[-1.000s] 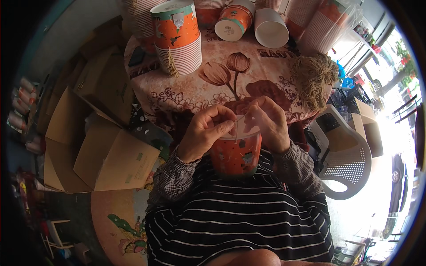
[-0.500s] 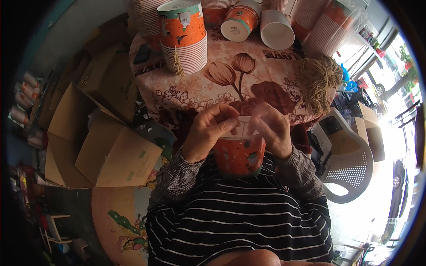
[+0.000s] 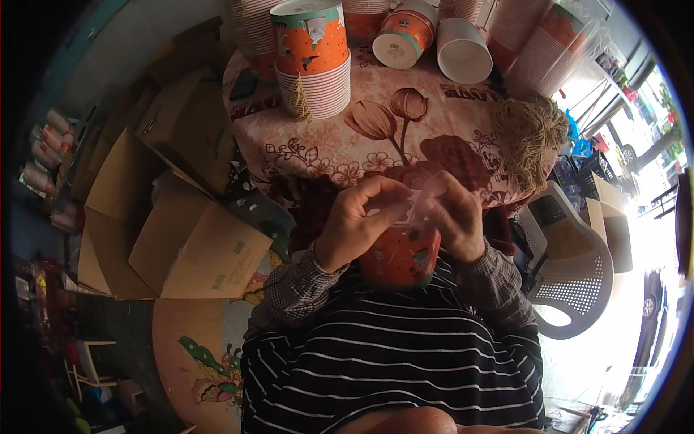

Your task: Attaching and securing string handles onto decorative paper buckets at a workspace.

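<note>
An orange paper bucket [image 3: 401,260] with a white rim and small printed figures is upright at my lap, its opening towards the table. My left hand [image 3: 363,220] is closed in a pinch over the left of its rim. Over the right of the rim, my right hand [image 3: 455,220] has its fingers curled together, with their tips blurred by motion. Whatever lies between the fingertips of either hand is too small or smeared to make out. Ahead on the table, a stack of paper buckets [image 3: 311,54] has a few strands of twine [image 3: 301,98] hanging on its side.
A flowered tablecloth [image 3: 405,155] covers the round table. A tangled heap of twine [image 3: 531,141] lies at its right edge. More buckets [image 3: 463,50] and a plastic-wrapped stack [image 3: 557,50] stand behind. Open cardboard boxes [image 3: 195,246] are at left, a grey plastic chair [image 3: 578,267] at right.
The view has shifted a little, so the table appears further right. Both hands stay at the bucket's rim, fingers working close together. A thin string seen between them earlier is now indistinct.
</note>
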`<control>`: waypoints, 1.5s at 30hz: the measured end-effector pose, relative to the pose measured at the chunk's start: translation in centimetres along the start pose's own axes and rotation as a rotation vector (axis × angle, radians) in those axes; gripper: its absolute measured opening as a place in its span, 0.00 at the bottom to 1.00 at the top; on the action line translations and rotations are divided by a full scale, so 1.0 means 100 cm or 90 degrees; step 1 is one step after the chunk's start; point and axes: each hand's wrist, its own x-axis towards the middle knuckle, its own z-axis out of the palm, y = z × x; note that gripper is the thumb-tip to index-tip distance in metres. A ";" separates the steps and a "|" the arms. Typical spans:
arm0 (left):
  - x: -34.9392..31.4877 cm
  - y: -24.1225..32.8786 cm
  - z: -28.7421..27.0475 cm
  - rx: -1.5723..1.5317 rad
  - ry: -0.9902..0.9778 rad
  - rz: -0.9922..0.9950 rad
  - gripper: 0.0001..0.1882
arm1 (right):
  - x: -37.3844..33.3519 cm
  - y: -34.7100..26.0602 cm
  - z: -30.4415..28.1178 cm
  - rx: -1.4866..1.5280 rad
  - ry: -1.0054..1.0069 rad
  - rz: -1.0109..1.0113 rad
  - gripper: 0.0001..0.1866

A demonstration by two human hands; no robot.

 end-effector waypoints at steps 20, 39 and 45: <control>0.000 0.014 -0.012 -0.084 -0.055 -0.070 0.08 | -0.013 0.006 0.000 -0.042 0.094 0.051 0.04; 0.006 0.016 0.003 0.135 -0.098 -0.015 0.08 | -0.004 -0.001 0.008 -0.171 0.124 -0.107 0.05; 0.002 0.005 0.003 0.006 0.002 -0.022 0.08 | -0.007 -0.007 0.007 -0.082 0.089 0.004 0.06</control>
